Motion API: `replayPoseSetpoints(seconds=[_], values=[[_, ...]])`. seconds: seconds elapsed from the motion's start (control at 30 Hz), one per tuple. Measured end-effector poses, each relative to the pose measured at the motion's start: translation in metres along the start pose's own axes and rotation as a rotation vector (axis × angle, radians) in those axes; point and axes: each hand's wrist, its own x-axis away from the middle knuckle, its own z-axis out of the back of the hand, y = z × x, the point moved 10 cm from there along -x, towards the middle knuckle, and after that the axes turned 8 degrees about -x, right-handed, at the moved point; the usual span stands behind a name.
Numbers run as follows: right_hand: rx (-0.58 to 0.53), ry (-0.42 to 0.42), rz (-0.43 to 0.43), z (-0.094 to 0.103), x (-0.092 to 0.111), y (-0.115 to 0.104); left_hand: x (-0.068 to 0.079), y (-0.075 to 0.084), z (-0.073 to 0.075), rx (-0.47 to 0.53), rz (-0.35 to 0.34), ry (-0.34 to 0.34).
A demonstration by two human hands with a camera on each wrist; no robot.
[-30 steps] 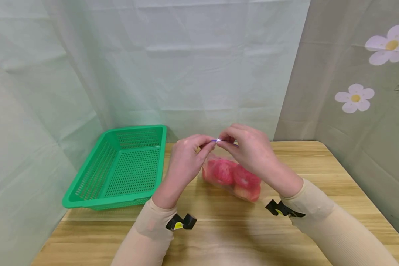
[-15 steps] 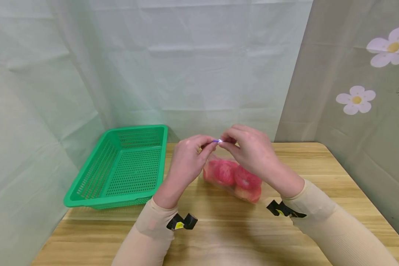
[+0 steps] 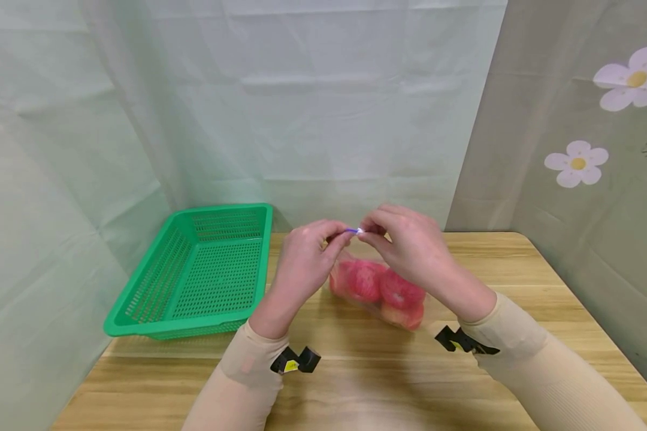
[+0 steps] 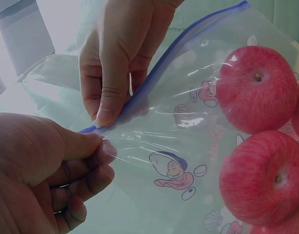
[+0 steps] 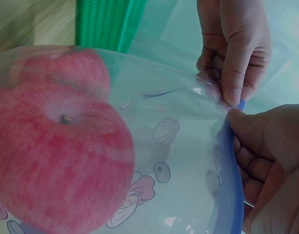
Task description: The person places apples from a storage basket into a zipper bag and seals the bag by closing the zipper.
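Note:
A clear zip bag (image 4: 188, 141) printed with cartoon figures and shells holds several red apples (image 3: 401, 290). Along its mouth runs a blue zip strip (image 5: 231, 185). Thumb and finger of my left hand (image 3: 307, 257) pinch one end of this strip. Close beside them, my right hand (image 3: 410, 239) pinches the strip at a small white slider (image 3: 360, 231). A short piece of blue shows between the two sets of fingertips in the head view. The bag hangs below my hands, partly hidden by my right hand and wrist.
To the left stands a green perforated plastic basket (image 3: 215, 278) with nothing in it. Beneath everything is a wood-grain table (image 3: 356, 389). Pale cloth (image 3: 323, 108) hangs behind the table, and a flowered grey cloth (image 3: 587, 239) hangs on the right.
My right hand has shifted slightly right with the white slider, and a little more blue strip shows between my hands. My left hand keeps its pinch, nearly still.

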Motion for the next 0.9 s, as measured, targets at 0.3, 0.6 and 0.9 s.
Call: replayPoseSetpoints(seconds=[0.3, 0.6, 0.9], values=[[0.005, -0.002, -0.016, 0.001, 0.002, 0.003, 0.000, -0.001, 0.000, 0.004, 0.010, -0.003], [0.022, -0.020, -0.044, 0.001, 0.005, 0.007, 0.000, -0.003, -0.001, 0.003, 0.024, -0.013], [0.030, -0.025, -0.052, 0.002, 0.009, 0.012, 0.000, -0.005, -0.002, 0.009, 0.045, -0.025]])
